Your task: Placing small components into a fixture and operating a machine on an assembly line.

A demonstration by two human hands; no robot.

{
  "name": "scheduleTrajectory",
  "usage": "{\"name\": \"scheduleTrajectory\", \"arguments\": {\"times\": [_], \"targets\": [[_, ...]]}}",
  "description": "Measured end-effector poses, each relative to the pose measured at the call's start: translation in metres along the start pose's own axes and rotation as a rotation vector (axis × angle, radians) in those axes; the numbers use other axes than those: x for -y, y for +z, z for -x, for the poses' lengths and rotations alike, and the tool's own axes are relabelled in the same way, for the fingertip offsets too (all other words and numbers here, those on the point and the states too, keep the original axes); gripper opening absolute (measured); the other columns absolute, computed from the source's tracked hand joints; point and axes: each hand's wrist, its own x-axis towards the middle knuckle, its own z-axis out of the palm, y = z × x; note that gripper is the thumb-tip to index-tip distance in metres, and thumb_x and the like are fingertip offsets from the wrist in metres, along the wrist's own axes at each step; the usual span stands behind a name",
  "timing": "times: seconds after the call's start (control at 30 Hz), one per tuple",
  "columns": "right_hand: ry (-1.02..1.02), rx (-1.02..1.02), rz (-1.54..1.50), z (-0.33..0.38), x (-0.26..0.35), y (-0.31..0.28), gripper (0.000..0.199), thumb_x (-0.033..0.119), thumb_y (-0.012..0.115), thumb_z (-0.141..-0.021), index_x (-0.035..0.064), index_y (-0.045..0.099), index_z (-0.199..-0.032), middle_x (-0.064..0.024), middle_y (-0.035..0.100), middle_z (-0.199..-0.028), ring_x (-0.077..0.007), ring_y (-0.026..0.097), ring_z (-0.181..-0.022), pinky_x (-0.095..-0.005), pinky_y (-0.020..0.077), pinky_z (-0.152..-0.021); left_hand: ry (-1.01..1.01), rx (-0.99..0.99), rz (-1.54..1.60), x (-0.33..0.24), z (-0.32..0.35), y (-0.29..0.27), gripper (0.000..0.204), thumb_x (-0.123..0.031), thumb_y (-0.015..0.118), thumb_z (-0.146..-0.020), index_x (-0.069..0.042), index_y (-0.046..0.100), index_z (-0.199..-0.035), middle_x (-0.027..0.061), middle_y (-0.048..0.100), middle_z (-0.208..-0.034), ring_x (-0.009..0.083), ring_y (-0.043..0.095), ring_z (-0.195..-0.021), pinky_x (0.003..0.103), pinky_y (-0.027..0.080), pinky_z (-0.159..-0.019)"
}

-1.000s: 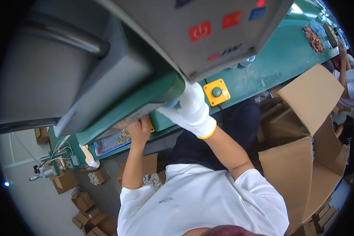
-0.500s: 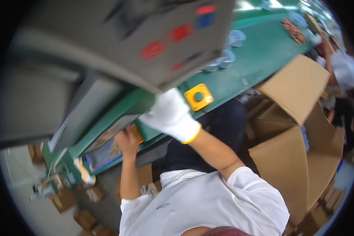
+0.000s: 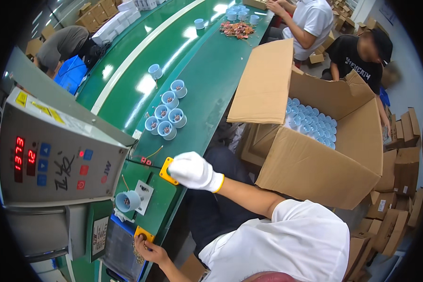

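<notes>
My right hand (image 3: 192, 171), in a white knitted glove with a yellow cuff, is closed and rests against the green button of a yellow button box (image 3: 166, 174) at the bench edge. Nothing shows in its fingers. My bare left hand (image 3: 148, 250) has bent fingers around the front of a second yellow button box (image 3: 146, 233) with a dark button. Between the hands, a pale blue plastic cup (image 3: 126, 201) with small bits inside stands tipped by a metal plate (image 3: 144, 197). The control box (image 3: 56, 150) with a red display stands at the left.
Several blue cups (image 3: 169, 99) with small parts stand on the green bench. A blue-rimmed tray (image 3: 122, 249) lies below the machine. At right, an open carton (image 3: 324, 164) holds many blue cups. Co-workers (image 3: 310, 23) sit beyond; reddish parts (image 3: 237, 29) are heaped on the bench.
The view has swung and now takes in more of the bench. My right hand has gone from beside the machine onto the button box; my left hand stays by the other one.
</notes>
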Motion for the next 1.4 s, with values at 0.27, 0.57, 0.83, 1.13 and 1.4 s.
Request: {"name": "scheduleTrajectory", "arguments": {"times": [0.27,0.57,0.83,1.13,1.4], "targets": [[0.053,0.256,0.033,-0.014,-0.003,0.0,0.016,0.017,0.068,-0.085,0.006,0.068,-0.098,-0.01,0.065,-0.082,-0.0319,0.064,-0.077,-0.0443,0.0508,-0.077,0.0,0.12,-0.166,0.005,-0.029,-0.003,0.021,-0.012,0.05,-0.107,0.006,0.06,-0.103,0.0197,0.062,-0.099,0.039,0.061,-0.094,0.045,0.048,-0.085],[0.671,0.177,-0.764,-0.014,-0.025,0.009,0.025,0.021,0.062,-0.099,0.0015,0.071,-0.112,-0.0114,0.073,-0.099,-0.0222,0.07,-0.092,-0.0355,0.0537,-0.089,-0.323,0.253,0.034,-0.011,-0.075,0.019,0.02,-0.015,0.052,-0.107,0.004,0.057,-0.102,0.0202,0.059,-0.094,0.0354,0.058,-0.088,0.045,0.046,-0.078],[0.722,0.284,-0.6,-0.016,-0.017,0.005,0.025,0.017,0.068,-0.094,0.0005,0.07,-0.112,-0.0118,0.073,-0.1,-0.0224,0.071,-0.093,-0.0362,0.0553,-0.087,-0.423,0.197,0.145,-0.025,-0.076,0.018,0.017,-0.012,0.054,-0.107,0.004,0.057,-0.104,0.0131,0.058,-0.089,0.0252,0.057,-0.079,0.037,0.046,-0.072],[0.345,0.29,-0.217,-0.027,0.001,-0.001,0.025,0.015,0.072,-0.084,0.0014,0.069,-0.105,-0.0144,0.069,-0.09,-0.0349,0.067,-0.085,-0.043,0.0538,-0.08,-0.385,0.26,0.226,-0.003,-0.067,0.017,0.014,-0.011,0.057,-0.105,0.003,0.057,-0.101,0.0112,0.057,-0.087,0.0238,0.056,-0.08,0.036,0.045,-0.073],[0.349,0.268,-0.226,-0.026,0.004,0.001,0.026,0.015,0.071,-0.085,0.0014,0.068,-0.106,-0.014,0.069,-0.091,-0.0342,0.067,-0.085,-0.0429,0.0535,-0.08,-0.299,0.016,0.249,-0.01,-0.102,0.0,0.016,-0.014,0.063,-0.104,0.001,0.059,-0.104,0.004,0.056,-0.084,0.0136,0.052,-0.08,0.029,0.043,-0.071]]}}
